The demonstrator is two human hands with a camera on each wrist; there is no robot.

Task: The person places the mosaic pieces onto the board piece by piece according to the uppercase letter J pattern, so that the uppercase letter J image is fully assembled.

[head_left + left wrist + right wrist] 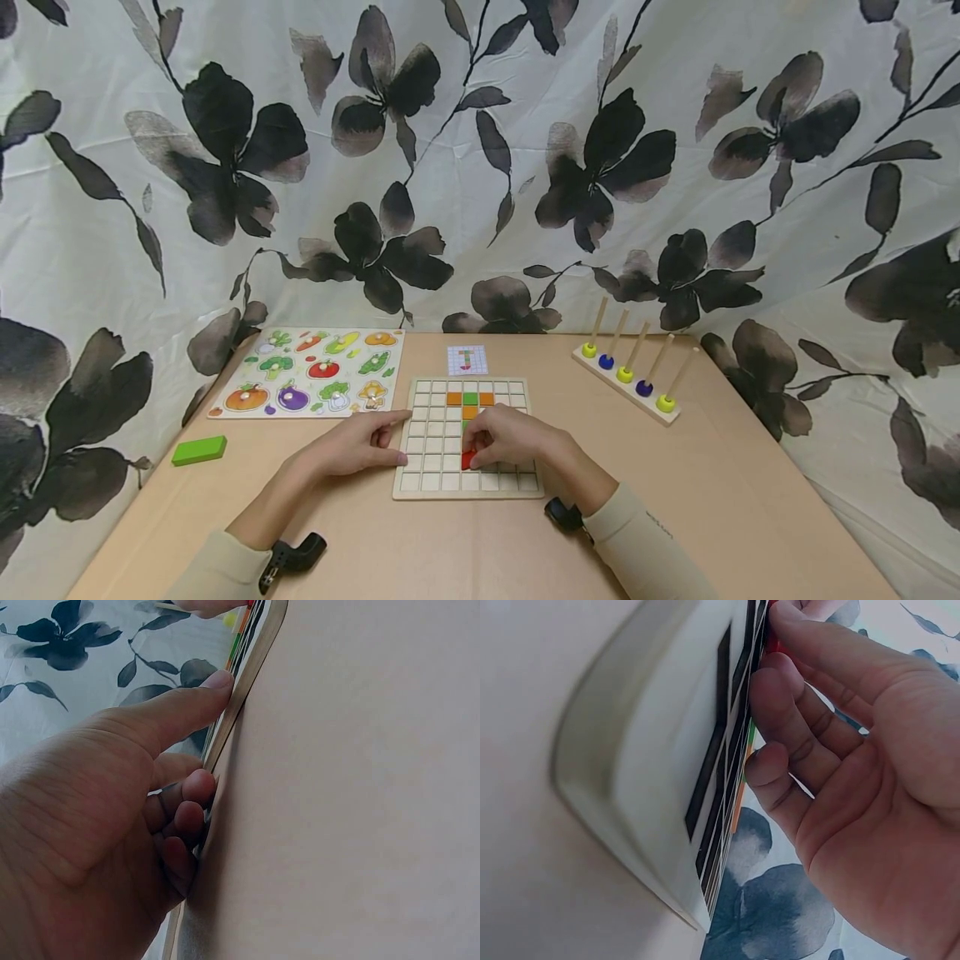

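A wooden grid board lies on the table with a short row of orange and green square tiles near its top. More tiles run down from the middle of that row, partly hidden by my right hand. Low in that column, its thumb and fingertips pinch a red square tile; red also shows at the fingertips in the right wrist view. My left hand rests at the board's left side, thumb and index finger touching the edge, the other fingers loosely bent beside it.
Above the board lies a small pattern card. A vegetable puzzle board is at the back left, a green block in front of it. At the back right stands a peg stand with yellow and blue beads. A floral cloth hangs behind.
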